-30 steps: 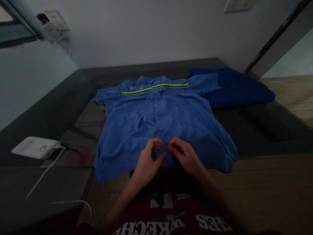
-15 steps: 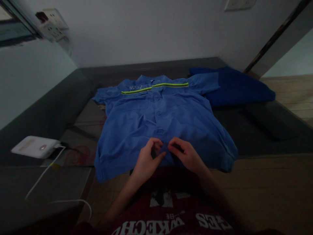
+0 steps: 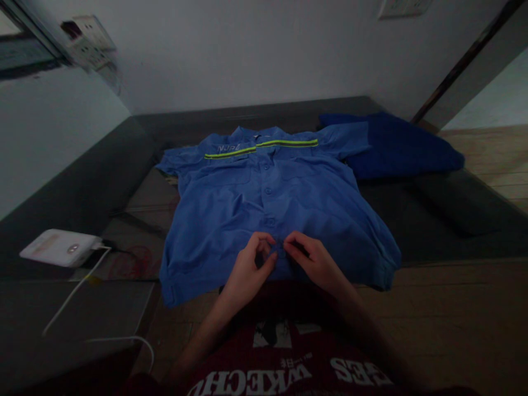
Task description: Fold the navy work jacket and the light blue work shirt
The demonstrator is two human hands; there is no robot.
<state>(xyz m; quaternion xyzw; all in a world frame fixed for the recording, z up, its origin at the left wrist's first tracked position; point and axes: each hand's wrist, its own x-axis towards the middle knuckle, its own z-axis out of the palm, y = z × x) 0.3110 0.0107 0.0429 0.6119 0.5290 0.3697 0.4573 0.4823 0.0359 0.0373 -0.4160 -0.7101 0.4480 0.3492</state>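
A blue short-sleeved work shirt [image 3: 218, 220] lies spread front side up, its collar away from me and a yellow-green stripe across the chest. Its upper buttons sit closed along the front placket. At the lower placket, near the hem, my left hand [image 3: 253, 261] pinches the shirt's edge between thumb and fingers. Just to the right, my right hand [image 3: 309, 256] grips the fabric in the same way, fingertips close to the left ones. Whatever button lies between the fingertips is too small and dim to make out.
On the left, a white power bank [image 3: 60, 247] with a white cable [image 3: 68, 305] rests on the dark surface. A darker blue folded cloth [image 3: 404, 146] lies behind the right sleeve. Wall sockets [image 3: 93, 41] are at upper left; a pale wall [image 3: 247, 60] stands behind.
Both hands stay at the same spot on the lower placket. The fingertips have shifted very slightly, with a little fabric now raised between them.
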